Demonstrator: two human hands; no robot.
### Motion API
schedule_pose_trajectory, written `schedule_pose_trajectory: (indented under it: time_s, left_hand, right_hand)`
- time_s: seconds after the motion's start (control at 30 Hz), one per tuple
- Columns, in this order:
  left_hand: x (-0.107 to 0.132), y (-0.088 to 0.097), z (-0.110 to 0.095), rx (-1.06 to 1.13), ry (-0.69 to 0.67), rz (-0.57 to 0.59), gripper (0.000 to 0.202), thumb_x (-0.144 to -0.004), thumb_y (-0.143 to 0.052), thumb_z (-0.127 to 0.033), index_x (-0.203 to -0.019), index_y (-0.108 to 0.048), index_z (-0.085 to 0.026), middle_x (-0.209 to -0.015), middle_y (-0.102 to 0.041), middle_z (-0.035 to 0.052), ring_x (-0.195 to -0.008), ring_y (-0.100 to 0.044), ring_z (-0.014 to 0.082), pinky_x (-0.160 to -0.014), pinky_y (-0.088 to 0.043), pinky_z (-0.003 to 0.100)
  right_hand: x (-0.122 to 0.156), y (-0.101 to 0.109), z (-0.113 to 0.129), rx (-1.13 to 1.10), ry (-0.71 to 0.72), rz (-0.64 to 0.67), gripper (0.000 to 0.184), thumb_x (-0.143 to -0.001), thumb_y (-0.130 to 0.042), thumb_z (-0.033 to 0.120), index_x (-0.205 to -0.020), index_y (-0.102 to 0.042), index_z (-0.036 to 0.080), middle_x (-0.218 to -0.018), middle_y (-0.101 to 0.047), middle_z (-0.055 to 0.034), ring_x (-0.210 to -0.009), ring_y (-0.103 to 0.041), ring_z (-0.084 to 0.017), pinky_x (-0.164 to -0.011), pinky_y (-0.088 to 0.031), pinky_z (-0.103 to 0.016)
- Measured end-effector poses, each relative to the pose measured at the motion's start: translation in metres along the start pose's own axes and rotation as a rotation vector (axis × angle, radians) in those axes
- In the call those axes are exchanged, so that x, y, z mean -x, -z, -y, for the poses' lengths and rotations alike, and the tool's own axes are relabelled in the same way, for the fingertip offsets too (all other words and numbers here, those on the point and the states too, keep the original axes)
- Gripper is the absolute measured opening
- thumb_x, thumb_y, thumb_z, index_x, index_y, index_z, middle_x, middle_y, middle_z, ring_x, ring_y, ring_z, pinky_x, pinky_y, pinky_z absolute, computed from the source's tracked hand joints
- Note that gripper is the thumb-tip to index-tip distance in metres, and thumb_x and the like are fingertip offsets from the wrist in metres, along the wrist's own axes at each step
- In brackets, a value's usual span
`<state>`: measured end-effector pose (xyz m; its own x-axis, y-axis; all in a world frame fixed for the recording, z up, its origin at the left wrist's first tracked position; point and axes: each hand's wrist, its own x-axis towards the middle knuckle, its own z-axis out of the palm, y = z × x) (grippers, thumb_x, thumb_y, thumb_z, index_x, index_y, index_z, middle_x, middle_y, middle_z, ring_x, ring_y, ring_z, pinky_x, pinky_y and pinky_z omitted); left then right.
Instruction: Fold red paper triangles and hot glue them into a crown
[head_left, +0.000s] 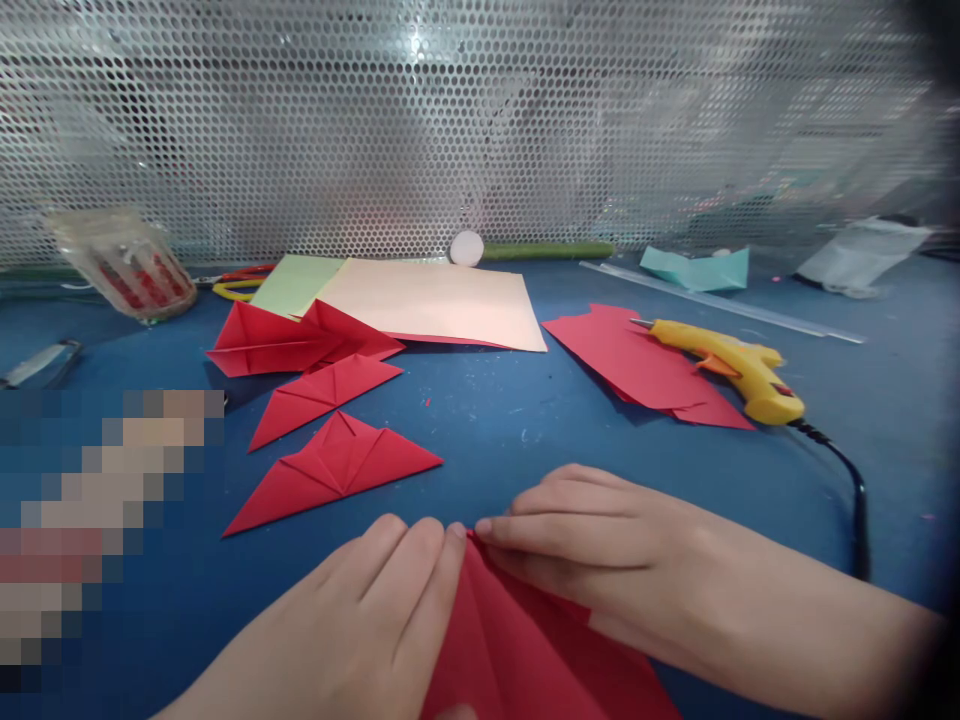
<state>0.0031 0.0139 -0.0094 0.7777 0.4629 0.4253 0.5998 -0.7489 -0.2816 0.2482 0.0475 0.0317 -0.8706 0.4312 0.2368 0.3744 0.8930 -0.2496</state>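
A creased sheet of red paper (517, 650) lies at the bottom of the view, partly folded and running out of frame. My left hand (382, 600) presses on its left side with the fingers together. From the right, my right hand (600, 540) pinches the paper's top corner, its fingertips almost touching those of the left. Both thumbs are mostly hidden. Beyond my left hand lie a folded red paper triangle (337, 465), a second folded triangle (326, 395) and a stack of folded red pieces (281, 345).
A yellow glue gun (720, 360) with a black cord rests on red paper sheets (622, 360) at the right. Cream paper (442, 300), a jar (124, 265) and a clear ruler (720, 298) stand or lie before a perforated metal panel (375, 130). A pixelated patch covers the left.
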Motion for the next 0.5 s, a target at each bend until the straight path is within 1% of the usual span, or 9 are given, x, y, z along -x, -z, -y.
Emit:
schedule_pose_trajectory:
  time_s: [0.07,0.13,0.2,0.3,0.4,0.47,0.5]
  left_hand:
    - [-0.001,0.000,0.002,0.001,-0.012,0.000,0.040,-0.098,-0.040,-0.039,-0.116,-0.066,-0.014,-0.105,-0.071,0.0075,-0.098,-0.063,0.0205,-0.095,-0.047,0.028]
    - [-0.003,0.001,0.003,-0.002,-0.024,-0.005,0.041,-0.099,-0.038,-0.038,-0.116,-0.067,-0.015,-0.103,-0.071,0.0068,-0.096,-0.063,0.0198,-0.094,-0.048,0.028]
    - [-0.005,0.002,0.004,0.003,-0.019,0.000,0.041,-0.100,-0.037,-0.038,-0.117,-0.066,-0.015,-0.103,-0.071,0.0064,-0.095,-0.063,0.0195,-0.093,-0.049,0.027]
    - [-0.005,0.006,0.002,0.006,0.010,0.061,0.041,-0.100,-0.038,-0.038,-0.121,-0.064,-0.015,-0.104,-0.071,0.0066,-0.098,-0.063,0.0199,-0.093,-0.049,0.028]
    - [-0.004,0.010,-0.001,0.003,0.037,0.151,0.041,-0.099,-0.040,-0.040,-0.124,-0.063,-0.016,-0.107,-0.071,0.0067,-0.102,-0.062,0.0207,-0.096,-0.048,0.029]
    - [-0.003,0.012,-0.002,-0.013,0.020,0.163,0.042,-0.100,-0.038,-0.039,-0.124,-0.064,-0.016,-0.107,-0.071,0.0069,-0.101,-0.062,0.0208,-0.095,-0.048,0.029]
    - [-0.002,0.013,-0.002,-0.039,-0.012,0.159,0.042,-0.102,-0.035,-0.036,-0.124,-0.064,-0.016,-0.107,-0.071,0.0069,-0.100,-0.062,0.0205,-0.093,-0.048,0.028]
  right_hand:
    - [0.001,0.000,-0.002,0.034,0.047,0.004,0.051,-0.106,-0.019,0.020,-0.113,-0.069,0.013,-0.120,-0.070,-0.0075,-0.111,-0.061,-0.012,-0.105,-0.040,-0.025]
    - [0.001,0.000,-0.003,0.065,0.055,0.017,0.049,-0.106,-0.020,0.019,-0.116,-0.068,0.014,-0.123,-0.069,-0.0056,-0.113,-0.060,-0.012,-0.108,-0.037,-0.027]
    - [0.001,0.000,-0.004,0.080,0.056,0.042,0.048,-0.106,-0.021,0.019,-0.119,-0.067,0.015,-0.126,-0.067,-0.0046,-0.115,-0.059,-0.011,-0.109,-0.036,-0.027]
    - [-0.001,0.001,-0.005,0.083,0.062,0.070,0.048,-0.106,-0.021,0.018,-0.119,-0.067,0.014,-0.127,-0.067,-0.0052,-0.117,-0.059,-0.010,-0.109,-0.036,-0.026]
    - [-0.003,0.005,-0.006,0.063,0.060,0.124,0.040,-0.104,-0.029,0.016,-0.121,-0.065,0.014,-0.128,-0.066,-0.0061,-0.119,-0.059,-0.009,-0.109,-0.036,-0.025]
    - [-0.004,0.008,-0.007,0.037,0.049,0.165,0.036,-0.102,-0.035,0.016,-0.124,-0.064,0.014,-0.127,-0.067,-0.0070,-0.120,-0.059,-0.010,-0.110,-0.036,-0.026]
    - [-0.004,0.010,-0.008,0.023,0.040,0.172,0.035,-0.101,-0.037,0.016,-0.125,-0.064,0.015,-0.127,-0.067,-0.0073,-0.120,-0.058,-0.010,-0.110,-0.037,-0.026]
